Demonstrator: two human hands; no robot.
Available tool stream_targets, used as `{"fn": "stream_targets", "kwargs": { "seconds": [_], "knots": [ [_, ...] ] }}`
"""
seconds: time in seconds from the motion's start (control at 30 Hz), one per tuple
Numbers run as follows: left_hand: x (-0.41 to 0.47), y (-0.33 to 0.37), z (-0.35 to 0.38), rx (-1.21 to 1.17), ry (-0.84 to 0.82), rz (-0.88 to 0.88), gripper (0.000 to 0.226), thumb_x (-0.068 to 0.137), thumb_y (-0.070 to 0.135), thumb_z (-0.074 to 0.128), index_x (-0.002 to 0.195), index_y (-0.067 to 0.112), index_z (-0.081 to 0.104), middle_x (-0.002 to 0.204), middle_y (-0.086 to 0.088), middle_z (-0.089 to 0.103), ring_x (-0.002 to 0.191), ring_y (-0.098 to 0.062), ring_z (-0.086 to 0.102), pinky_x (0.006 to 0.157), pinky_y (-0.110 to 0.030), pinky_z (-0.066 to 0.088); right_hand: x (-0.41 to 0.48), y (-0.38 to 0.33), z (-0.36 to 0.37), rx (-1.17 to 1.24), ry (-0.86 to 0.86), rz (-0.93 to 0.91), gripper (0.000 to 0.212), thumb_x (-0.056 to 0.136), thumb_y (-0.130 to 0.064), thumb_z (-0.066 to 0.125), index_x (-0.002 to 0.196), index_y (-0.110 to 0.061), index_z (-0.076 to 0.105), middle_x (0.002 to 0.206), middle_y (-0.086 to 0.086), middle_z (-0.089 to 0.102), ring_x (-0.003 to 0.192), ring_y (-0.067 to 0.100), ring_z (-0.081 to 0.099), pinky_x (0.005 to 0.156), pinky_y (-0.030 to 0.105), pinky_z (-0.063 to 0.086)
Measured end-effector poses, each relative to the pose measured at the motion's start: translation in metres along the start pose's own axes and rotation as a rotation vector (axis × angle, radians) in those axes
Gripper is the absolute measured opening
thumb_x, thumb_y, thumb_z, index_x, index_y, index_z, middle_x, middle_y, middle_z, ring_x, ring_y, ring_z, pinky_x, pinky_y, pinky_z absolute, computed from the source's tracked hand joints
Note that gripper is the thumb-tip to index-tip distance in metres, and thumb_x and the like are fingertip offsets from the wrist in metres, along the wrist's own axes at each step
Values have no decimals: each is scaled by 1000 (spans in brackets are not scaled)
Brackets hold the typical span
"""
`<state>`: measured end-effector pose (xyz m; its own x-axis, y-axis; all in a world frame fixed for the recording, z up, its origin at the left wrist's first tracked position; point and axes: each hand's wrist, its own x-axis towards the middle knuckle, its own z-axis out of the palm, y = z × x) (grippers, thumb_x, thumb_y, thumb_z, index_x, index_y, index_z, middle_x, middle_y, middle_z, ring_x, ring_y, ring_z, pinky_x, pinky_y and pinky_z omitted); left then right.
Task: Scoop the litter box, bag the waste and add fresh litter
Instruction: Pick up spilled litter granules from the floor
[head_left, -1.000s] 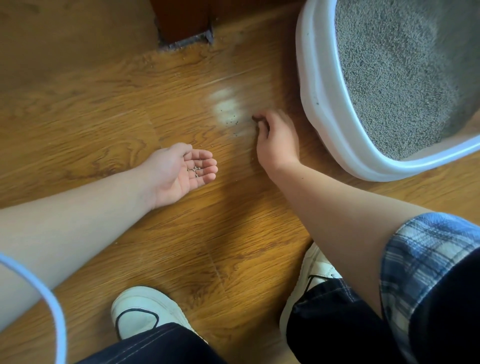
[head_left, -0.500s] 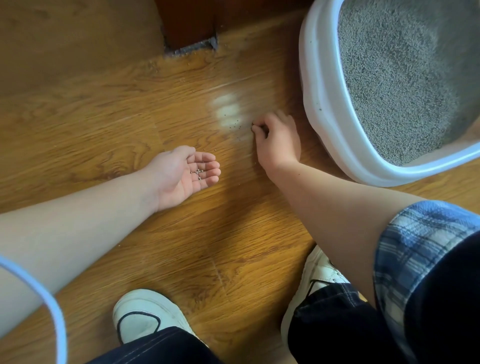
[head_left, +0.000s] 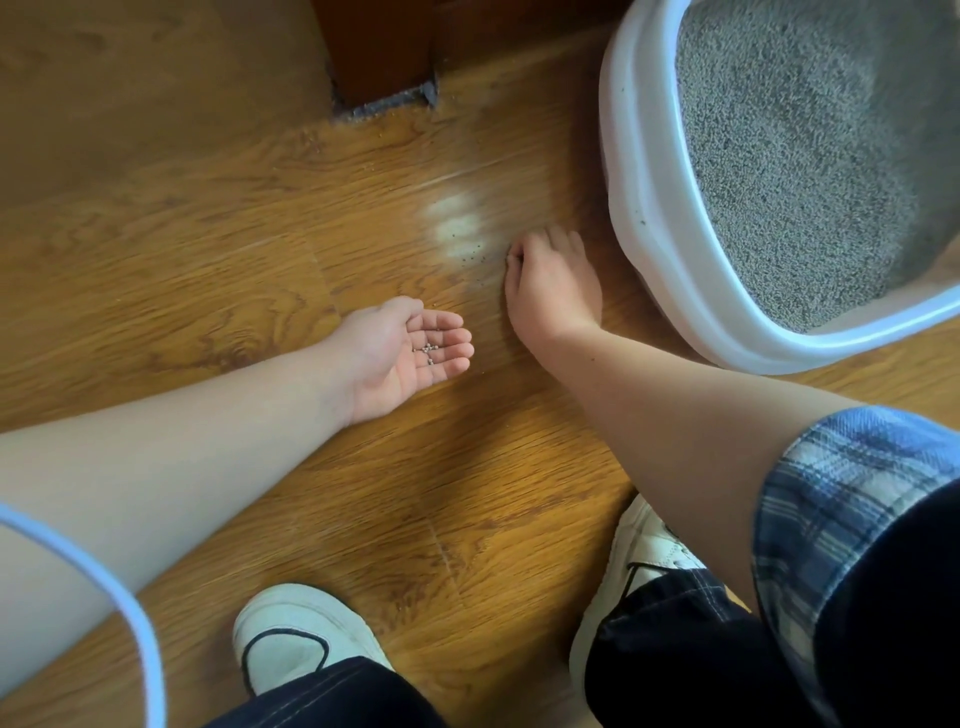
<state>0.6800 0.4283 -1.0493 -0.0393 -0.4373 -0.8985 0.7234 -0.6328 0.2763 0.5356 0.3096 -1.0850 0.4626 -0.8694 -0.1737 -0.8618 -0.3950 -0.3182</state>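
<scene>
1. White shoe (head_left: 306, 634) at bottom centre, on the wood floor (head_left: 208, 291).
2. Left hand (head_left: 405, 348) mid-frame, palm up, fingers loosely spread, a few litter granules (head_left: 428, 349) lying on it.
3. Right hand (head_left: 553, 286) just beyond, fingertips curled onto the floor beside scattered granules (head_left: 467, 254); cannot tell if it pinches any.
4. Litter box (head_left: 649, 208) at upper right, grey litter (head_left: 805, 156) inside.

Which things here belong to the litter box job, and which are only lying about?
Job: white plastic litter box; grey litter inside it; grey grains in the open left hand; stray grains on the wooden floor by the right hand.
Not part of it: dark wooden furniture leg; white shoes; pale curved cord.
</scene>
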Motion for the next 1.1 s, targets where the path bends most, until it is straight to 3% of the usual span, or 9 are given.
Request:
{"fn": "stream_targets", "kwargs": {
  "seconds": [0.07,0.17,0.3,0.37,0.5,0.6,0.73,1.1],
  "knots": [
    [1,0,2,3,20,4,41,106,22,30,103,-3,63,95,-19,69,86,-29,70,73,-37,60,-7,-6,-5,118,-10,28,13,98,-22,46,91,-15,54,97,3,53,97,28,50,75,35,38],
    [4,-3,6,12,42,12,43,106,24,29,104,-3,63,97,-20,69,89,-30,70,74,-38,59,-35,-19,-8,303,46,-147,7,93,-15,52,90,-11,57,91,6,55,87,29,53,75,38,42],
    [6,-7,7,35,-43,27,52,106,26,27,83,5,68,79,-13,69,80,-26,65,75,-40,54,-73,-30,2,334,7,-275,8,90,-15,62,91,-11,69,84,3,57,81,25,52,69,32,42],
    [7,-8,7,31,-34,24,46,106,27,29,91,3,65,86,-15,68,84,-27,65,73,-39,56,-69,-30,3,344,3,-227,13,92,-16,60,94,-13,73,84,2,58,82,25,52,70,32,42],
    [7,-7,0,41,28,-7,41,106,25,31,102,0,63,90,-16,70,81,-26,70,68,-35,59,-29,-19,-7,414,121,53,10,91,-16,59,93,-16,69,90,-1,59,87,18,54,80,32,43],
    [4,-4,-8,21,29,-15,41,106,24,31,104,-1,63,93,-17,68,80,-25,70,69,-35,60,-4,-6,-14,397,57,180,10,93,-17,59,99,-19,66,97,-9,52,92,9,51,81,28,44],
    [0,1,-13,-2,19,10,40,106,21,30,103,-2,63,92,-18,68,80,-26,68,71,-35,61,5,1,-11,305,-52,121,10,95,-22,59,103,-21,65,99,-14,48,91,5,48,77,24,40],
    [-7,1,-26,-9,20,29,39,105,20,30,104,-3,63,92,-18,68,83,-27,68,75,-36,59,2,-6,-3,190,-9,52,10,95,-21,53,85,-20,53,89,-8,54,82,19,49,63,34,43]
  ]
}}
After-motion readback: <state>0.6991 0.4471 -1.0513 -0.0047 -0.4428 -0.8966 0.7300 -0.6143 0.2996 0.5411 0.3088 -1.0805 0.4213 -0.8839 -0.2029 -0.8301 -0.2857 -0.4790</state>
